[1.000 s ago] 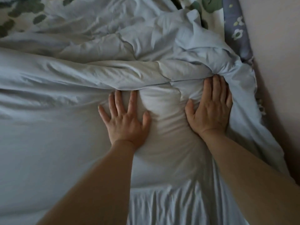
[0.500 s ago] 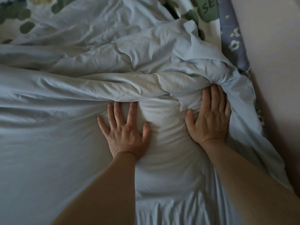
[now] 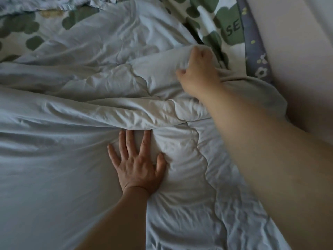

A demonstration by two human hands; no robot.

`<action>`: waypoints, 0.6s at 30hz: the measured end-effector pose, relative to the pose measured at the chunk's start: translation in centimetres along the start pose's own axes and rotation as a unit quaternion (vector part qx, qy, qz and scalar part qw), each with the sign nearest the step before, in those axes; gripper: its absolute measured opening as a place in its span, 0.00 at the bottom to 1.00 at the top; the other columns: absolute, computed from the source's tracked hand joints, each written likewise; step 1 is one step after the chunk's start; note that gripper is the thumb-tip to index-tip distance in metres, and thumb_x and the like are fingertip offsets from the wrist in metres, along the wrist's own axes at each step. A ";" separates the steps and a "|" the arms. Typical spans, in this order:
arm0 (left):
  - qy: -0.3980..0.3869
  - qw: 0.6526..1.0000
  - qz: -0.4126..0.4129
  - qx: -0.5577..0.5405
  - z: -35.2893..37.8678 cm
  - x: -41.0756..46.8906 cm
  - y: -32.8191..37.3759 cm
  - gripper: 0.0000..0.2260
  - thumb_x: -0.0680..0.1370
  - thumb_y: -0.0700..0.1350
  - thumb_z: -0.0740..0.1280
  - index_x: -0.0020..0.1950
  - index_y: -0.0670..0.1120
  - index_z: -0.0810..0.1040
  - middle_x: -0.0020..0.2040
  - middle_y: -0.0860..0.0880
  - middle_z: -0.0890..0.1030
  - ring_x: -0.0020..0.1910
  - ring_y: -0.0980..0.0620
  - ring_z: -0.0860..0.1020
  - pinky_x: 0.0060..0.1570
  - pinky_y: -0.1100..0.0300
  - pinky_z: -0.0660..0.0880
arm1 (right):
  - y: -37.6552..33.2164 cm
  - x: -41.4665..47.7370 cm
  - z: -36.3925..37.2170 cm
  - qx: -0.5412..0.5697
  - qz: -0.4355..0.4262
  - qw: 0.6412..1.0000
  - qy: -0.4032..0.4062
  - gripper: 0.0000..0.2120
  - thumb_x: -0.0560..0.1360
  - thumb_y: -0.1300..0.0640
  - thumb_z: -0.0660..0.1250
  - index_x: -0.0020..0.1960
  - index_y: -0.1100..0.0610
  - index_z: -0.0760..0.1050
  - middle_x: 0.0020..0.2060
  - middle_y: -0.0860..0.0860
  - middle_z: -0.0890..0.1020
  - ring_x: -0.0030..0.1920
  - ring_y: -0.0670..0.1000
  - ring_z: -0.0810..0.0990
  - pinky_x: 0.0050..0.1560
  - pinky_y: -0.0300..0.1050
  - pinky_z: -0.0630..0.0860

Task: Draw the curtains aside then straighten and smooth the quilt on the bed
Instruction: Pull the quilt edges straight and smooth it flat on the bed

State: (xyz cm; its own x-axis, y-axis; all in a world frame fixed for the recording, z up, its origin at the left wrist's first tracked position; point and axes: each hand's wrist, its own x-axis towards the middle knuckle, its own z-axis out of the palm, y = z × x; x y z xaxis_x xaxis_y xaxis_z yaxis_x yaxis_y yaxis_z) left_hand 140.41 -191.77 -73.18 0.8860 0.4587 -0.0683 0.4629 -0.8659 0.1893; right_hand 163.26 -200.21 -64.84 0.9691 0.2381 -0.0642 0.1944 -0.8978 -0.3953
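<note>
Nearest the camera, two bare forearms enter from the bottom edge, both cut off below the elbow. A pale blue-grey quilt (image 3: 54, 177) fills almost the whole view and runs out of frame at the left and the bottom, so its full outline cannot be seen.

The left hand (image 3: 138, 166) lies flat on the quilt near the middle, palm down, fingers spread wide and pressing into the padding. Its fingertips reach just under a thick rolled fold (image 3: 108, 112) that crosses the quilt from left to right, so the tips are partly hidden.

Beyond that fold, the right hand (image 3: 198, 73) is reached out farther and to the right. It is blurred, but its fingers are curled into a fist round a bunch of quilt fabric near the quilt's far right corner. The fingertips are buried in the cloth and cannot be made out. The right forearm covers part of the quilt's right side.

Farther still, the quilt is crumpled into soft ridges. Past its far edge shows a white sheet (image 3: 207, 18) printed with green rounded leaf shapes; one green patch carries the letters "SE", the rest hidden. A blue flowered strip of fabric (image 3: 255, 51) runs along the right, against a plain pale wall (image 3: 297, 51).
</note>
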 end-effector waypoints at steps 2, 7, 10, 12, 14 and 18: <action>0.000 1.000 0.001 -0.001 0.0 0.1 0.0 0.34 0.69 0.63 0.56 0.75 0.57 0.61 0.75 0.40 0.61 0.76 0.41 0.55 0.71 0.36 0.45 | -0.6 1.1 0.3 0.002 0.051 0.995 -0.087 0.44 0.74 0.47 0.68 0.77 0.60 0.44 0.75 0.62 0.53 0.70 0.59 0.65 0.65 0.49 0.67; -0.006 1.000 0.002 -0.003 -0.2 0.2 -0.2 0.34 0.69 0.63 0.56 0.75 0.57 0.60 0.76 0.41 0.60 0.76 0.42 0.54 0.71 0.36 0.45 | 0.2 1.5 0.1 -0.026 0.027 0.999 0.030 0.21 0.77 0.49 0.64 0.65 0.58 0.68 0.63 0.56 0.75 0.63 0.58 0.74 0.57 0.48 0.69; -0.006 1.000 0.011 -0.007 -0.4 0.2 -0.1 0.35 0.69 0.63 0.57 0.76 0.58 0.60 0.76 0.44 0.60 0.76 0.43 0.55 0.71 0.36 0.47 | 2.8 3.9 -4.7 0.013 0.081 0.985 0.149 0.19 0.80 0.51 0.60 0.67 0.58 0.67 0.67 0.57 0.72 0.67 0.56 0.69 0.61 0.43 0.62; -0.006 1.000 0.020 -0.004 -0.4 0.4 -0.2 0.35 0.69 0.62 0.58 0.76 0.57 0.60 0.76 0.45 0.61 0.75 0.43 0.57 0.70 0.36 0.48 | 4.8 6.4 -6.1 0.084 0.133 0.976 0.153 0.20 0.82 0.52 0.56 0.71 0.59 0.62 0.71 0.55 0.67 0.71 0.53 0.65 0.61 0.36 0.58; -0.009 1.000 0.020 -0.006 -0.4 0.3 -0.2 0.35 0.69 0.62 0.58 0.75 0.57 0.61 0.76 0.45 0.61 0.75 0.43 0.57 0.70 0.36 0.48 | 5.7 7.9 -4.9 0.111 0.164 0.967 0.161 0.23 0.82 0.54 0.56 0.74 0.60 0.58 0.72 0.55 0.65 0.72 0.51 0.64 0.62 0.32 0.59; -0.020 1.000 0.019 -0.002 -0.4 0.5 -0.2 0.35 0.69 0.62 0.58 0.76 0.57 0.61 0.76 0.45 0.61 0.75 0.43 0.57 0.70 0.36 0.48 | 2.7 6.7 -0.8 0.051 0.174 0.968 0.171 0.29 0.77 0.52 0.59 0.73 0.63 0.56 0.72 0.62 0.59 0.71 0.59 0.63 0.67 0.44 0.61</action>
State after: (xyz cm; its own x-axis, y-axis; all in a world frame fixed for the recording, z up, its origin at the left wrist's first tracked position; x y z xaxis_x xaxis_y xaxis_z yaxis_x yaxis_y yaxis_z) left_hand 140.73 -191.24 -72.87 0.9036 0.4165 -0.1000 0.4283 -0.8822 0.1958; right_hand 170.36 -201.32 -65.54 0.9703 -0.2240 0.0910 -0.1512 -0.8558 -0.4947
